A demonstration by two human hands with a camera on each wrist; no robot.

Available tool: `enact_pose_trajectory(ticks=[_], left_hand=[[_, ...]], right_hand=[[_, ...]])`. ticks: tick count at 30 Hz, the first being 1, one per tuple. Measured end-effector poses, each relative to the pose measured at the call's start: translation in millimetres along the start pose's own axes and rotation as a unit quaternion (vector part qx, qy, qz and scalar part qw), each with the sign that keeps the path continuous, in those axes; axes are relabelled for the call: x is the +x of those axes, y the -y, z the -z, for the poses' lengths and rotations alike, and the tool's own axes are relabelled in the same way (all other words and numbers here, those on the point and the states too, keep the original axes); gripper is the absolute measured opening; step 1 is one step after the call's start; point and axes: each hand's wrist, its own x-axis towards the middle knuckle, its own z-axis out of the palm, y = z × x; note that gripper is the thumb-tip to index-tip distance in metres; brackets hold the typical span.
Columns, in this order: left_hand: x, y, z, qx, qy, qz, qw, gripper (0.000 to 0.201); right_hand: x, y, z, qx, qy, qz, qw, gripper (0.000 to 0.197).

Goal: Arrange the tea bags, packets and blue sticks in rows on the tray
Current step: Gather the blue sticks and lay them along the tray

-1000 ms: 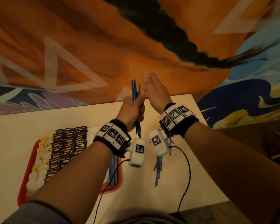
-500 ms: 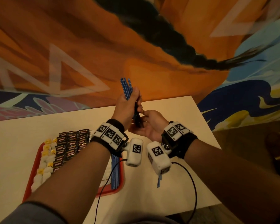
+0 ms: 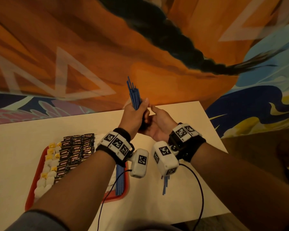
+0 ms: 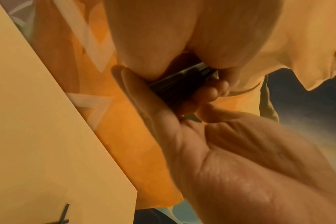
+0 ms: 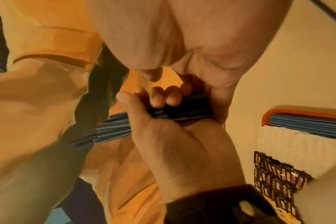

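Observation:
My left hand (image 3: 137,114) grips a bundle of blue sticks (image 3: 133,95) and holds it upright above the white table (image 3: 20,147). My right hand (image 3: 157,125) lies open, palm up, against the bundle's lower end. In the right wrist view the left hand's thumb and fingers (image 5: 163,97) wrap round the blue sticks (image 5: 113,127). A red tray (image 3: 32,189) holds white tea bags (image 3: 47,177) with yellow tags, rows of dark packets (image 3: 75,150) and a row of blue sticks (image 3: 119,180). Several loose blue sticks (image 3: 165,184) lie on the table under my right wrist.
A painted orange and blue wall (image 3: 90,55) rises right behind the table's far edge. The table's right edge (image 3: 213,130) runs close to my right forearm. Cables hang from both wrist cameras over the near edge.
A second ago my right hand stood flat beside the top of the bundle. It has dropped beneath the bundle, palm up. The left hand keeps its grip and has tilted the sticks slightly left.

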Motion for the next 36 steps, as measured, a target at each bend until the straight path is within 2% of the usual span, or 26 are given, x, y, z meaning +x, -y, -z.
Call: enact_pose_trajectory(ticks=[2, 4, 6, 7, 8, 10, 12, 14, 16, 18, 19, 21, 23, 24, 25, 27, 29, 34, 36], left_hand=[[0, 0, -1, 0.032, 0.002, 0.009, 0.999, 0.039], [0, 0, 0, 0.039, -0.006, 0.015, 0.999, 0.041], [1, -1, 4, 0.053, -0.015, 0.017, 0.998, 0.040], [1, -2, 6, 0.069, -0.011, 0.018, 0.997, 0.041], [1, -4, 8, 0.086, -0.002, 0.020, 0.996, 0.040], [2, -8, 13, 0.129, 0.012, 0.025, 0.991, 0.040], [3, -13, 18, 0.210, 0.027, 0.006, 0.977, 0.043], [5, -16, 21, 0.319, 0.045, -0.026, 0.946, 0.046], [10, -19, 22, 0.401, 0.053, -0.054, 0.913, 0.040], [16, -25, 22, 0.491, 0.059, -0.080, 0.866, 0.019], [18, -28, 25, 0.524, 0.063, -0.094, 0.844, 0.012], [17, -37, 31, 0.560, 0.078, -0.107, 0.818, 0.015], [15, -45, 38, 0.616, 0.098, -0.114, 0.773, 0.015], [14, -49, 41, 0.650, 0.100, -0.109, 0.745, 0.014], [15, -52, 44, 0.675, 0.096, -0.102, 0.724, 0.012], [16, -56, 49, 0.699, 0.085, -0.079, 0.705, 0.013], [17, -57, 53, 0.707, 0.082, -0.073, 0.698, 0.014], [11, -60, 46, 0.710, 0.095, -0.095, 0.691, 0.032], [9, -60, 43, 0.714, 0.111, -0.122, 0.680, 0.033]], right_hand=[[4, -1, 2, -0.002, 0.011, 0.008, 1.000, 0.065], [3, -1, 3, -0.021, 0.017, 0.016, 1.000, 0.067], [3, 2, 2, -0.127, -0.014, 0.053, 0.990, 0.072], [1, 5, -1, -0.213, -0.043, 0.100, 0.971, 0.075], [-2, 9, -5, -0.300, -0.072, 0.164, 0.937, 0.075], [-11, 20, -15, -0.416, -0.131, 0.315, 0.843, 0.062], [-23, 35, -28, -0.458, -0.159, 0.450, 0.750, 0.039], [-31, 45, -41, -0.505, -0.151, 0.520, 0.672, 0.036], [-29, 45, -48, -0.601, -0.130, 0.484, 0.622, 0.045], [-20, 36, -48, -0.689, -0.108, 0.417, 0.583, 0.044], [-17, 33, -47, -0.702, -0.099, 0.401, 0.580, 0.043], [-15, 32, -42, -0.694, -0.073, 0.371, 0.612, 0.041], [-16, 35, -40, -0.712, -0.035, 0.324, 0.622, 0.037], [-17, 36, -40, -0.733, -0.018, 0.304, 0.608, 0.029], [-20, 37, -42, -0.764, -0.008, 0.284, 0.579, 0.027], [-25, 36, -46, -0.828, -0.003, 0.239, 0.507, 0.027], [-27, 34, -51, -0.863, -0.011, 0.217, 0.456, 0.020], [-23, 22, -53, -0.905, -0.079, 0.233, 0.347, 0.031], [-20, 17, -49, -0.906, -0.107, 0.234, 0.337, 0.026]])
